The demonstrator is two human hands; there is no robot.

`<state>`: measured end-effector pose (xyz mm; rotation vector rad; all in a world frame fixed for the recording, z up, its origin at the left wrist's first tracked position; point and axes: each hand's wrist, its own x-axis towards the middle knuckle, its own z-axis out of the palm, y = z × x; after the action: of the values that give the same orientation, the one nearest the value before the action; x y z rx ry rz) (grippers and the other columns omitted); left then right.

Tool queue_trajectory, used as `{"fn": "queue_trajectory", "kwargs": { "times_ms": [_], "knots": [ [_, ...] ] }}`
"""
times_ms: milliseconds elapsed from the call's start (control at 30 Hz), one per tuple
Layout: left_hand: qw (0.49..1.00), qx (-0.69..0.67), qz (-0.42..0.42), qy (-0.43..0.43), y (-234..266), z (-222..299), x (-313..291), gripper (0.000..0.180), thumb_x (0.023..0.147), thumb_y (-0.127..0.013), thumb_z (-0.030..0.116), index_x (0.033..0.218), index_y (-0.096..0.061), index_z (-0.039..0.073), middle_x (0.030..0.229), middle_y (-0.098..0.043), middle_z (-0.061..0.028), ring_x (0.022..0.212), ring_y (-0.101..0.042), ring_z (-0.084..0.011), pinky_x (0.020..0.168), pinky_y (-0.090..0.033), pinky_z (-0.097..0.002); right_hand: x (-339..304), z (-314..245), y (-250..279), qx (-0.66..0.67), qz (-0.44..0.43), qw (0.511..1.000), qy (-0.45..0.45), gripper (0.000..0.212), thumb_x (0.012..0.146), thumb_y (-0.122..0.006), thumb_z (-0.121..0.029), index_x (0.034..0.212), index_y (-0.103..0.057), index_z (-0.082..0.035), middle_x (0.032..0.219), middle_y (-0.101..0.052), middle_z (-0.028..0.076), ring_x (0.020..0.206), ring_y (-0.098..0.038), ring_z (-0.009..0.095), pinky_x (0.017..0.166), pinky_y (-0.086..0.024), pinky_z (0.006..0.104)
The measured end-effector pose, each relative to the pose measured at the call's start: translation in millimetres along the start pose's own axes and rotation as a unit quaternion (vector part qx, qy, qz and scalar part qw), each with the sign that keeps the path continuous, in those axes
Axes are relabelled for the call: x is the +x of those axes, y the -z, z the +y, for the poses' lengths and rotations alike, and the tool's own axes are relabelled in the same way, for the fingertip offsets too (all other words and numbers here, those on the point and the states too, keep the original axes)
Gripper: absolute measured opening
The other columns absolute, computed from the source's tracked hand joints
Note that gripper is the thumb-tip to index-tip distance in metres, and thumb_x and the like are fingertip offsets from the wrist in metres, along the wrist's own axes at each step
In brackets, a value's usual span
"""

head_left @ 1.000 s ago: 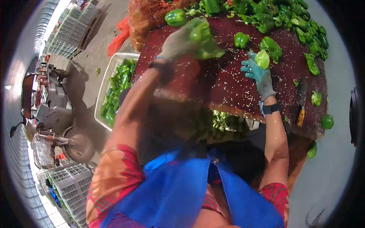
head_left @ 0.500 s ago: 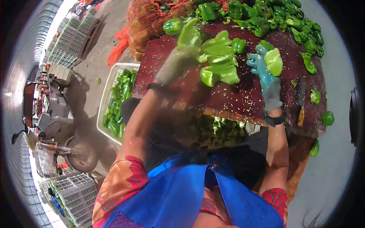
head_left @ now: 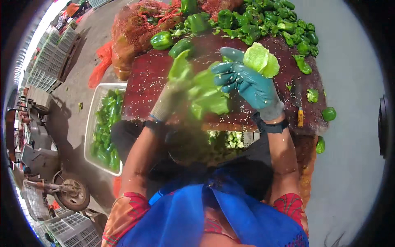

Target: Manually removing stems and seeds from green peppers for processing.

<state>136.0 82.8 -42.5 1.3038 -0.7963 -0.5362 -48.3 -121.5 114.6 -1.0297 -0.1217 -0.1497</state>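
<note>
My left hand [head_left: 168, 99], in a pale knitted glove, is blurred at the left of the dark red tabletop [head_left: 142, 78]. A light green pepper piece [head_left: 180, 69] covers its fingers, so their grip is unclear. Beside it, several cut pepper pieces [head_left: 212, 96] lie smeared by motion toward the near edge. My right hand [head_left: 251, 84] wears a teal-coated glove and is raised over the table, fingers bent. It holds a green pepper half [head_left: 261, 60], pale inside outward, by the thumb side. Whole green peppers [head_left: 251, 33] are heaped along the far edge.
A yellow-handled knife [head_left: 300, 115] lies at the table's right. On the left floor stands a white crate [head_left: 91, 129] of green peppers. Pale green scraps [head_left: 234, 140] sit below the near edge. A red mesh sack [head_left: 125, 47] stands far left; a wheeled vehicle [head_left: 74, 191] is at left.
My left hand and the cut pieces have moved toward the near edge. My right hand has moved up and left with the pepper half, its fingers more bent. The whole view has shifted.
</note>
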Motion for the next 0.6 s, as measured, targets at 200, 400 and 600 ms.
{"fn": "queue_trajectory", "kwargs": {
  "times_ms": [200, 400, 600],
  "knots": [
    [0.999, -0.029, -0.002, -0.03, -14, 14, -34, 0.027, 0.092, -0.054, 0.016, 0.116, -0.057, 0.004, 0.096, -0.06, -0.0055, 0.088, -0.058, -0.0192, 0.08, -0.051, -0.0365, 32, 8, -49, -0.175, 0.036, 0.984, 0.0, 0.05, 0.097, -0.054, -0.023, 0.141, -0.042, -0.001, 0.118, -0.065, 0.015, 0.098, -0.066, 0.02, 0.081, -0.053, 0.0299],
    [0.89, -0.44, 0.048, 0.11, -33, 31, -35, 0.029, 0.089, -0.055, 0.011, 0.117, -0.057, 0.003, 0.112, -0.063, -0.0096, 0.1, -0.062, -0.0199, 0.086, -0.054, -0.0355, 164, 61, -132, -0.437, -0.191, 0.879, -0.011, 0.043, 0.099, -0.054, -0.028, 0.137, -0.054, -0.008, 0.126, -0.063, 0.006, 0.102, -0.064, 0.014, 0.083, -0.05, 0.0265],
    [0.914, -0.391, 0.087, 0.063, -26, 43, -54, 0.041, 0.089, -0.057, 0.014, 0.128, -0.052, 0.003, 0.101, -0.063, -0.0026, 0.091, -0.059, -0.0115, 0.084, -0.05, -0.0282, 222, 71, -179, -0.556, -0.229, 0.799, 0.01, 0.067, 0.093, -0.06, -0.04, 0.146, -0.039, -0.006, 0.127, -0.064, 0.012, 0.107, -0.063, 0.022, 0.087, -0.051, 0.0353]
  ]
}}
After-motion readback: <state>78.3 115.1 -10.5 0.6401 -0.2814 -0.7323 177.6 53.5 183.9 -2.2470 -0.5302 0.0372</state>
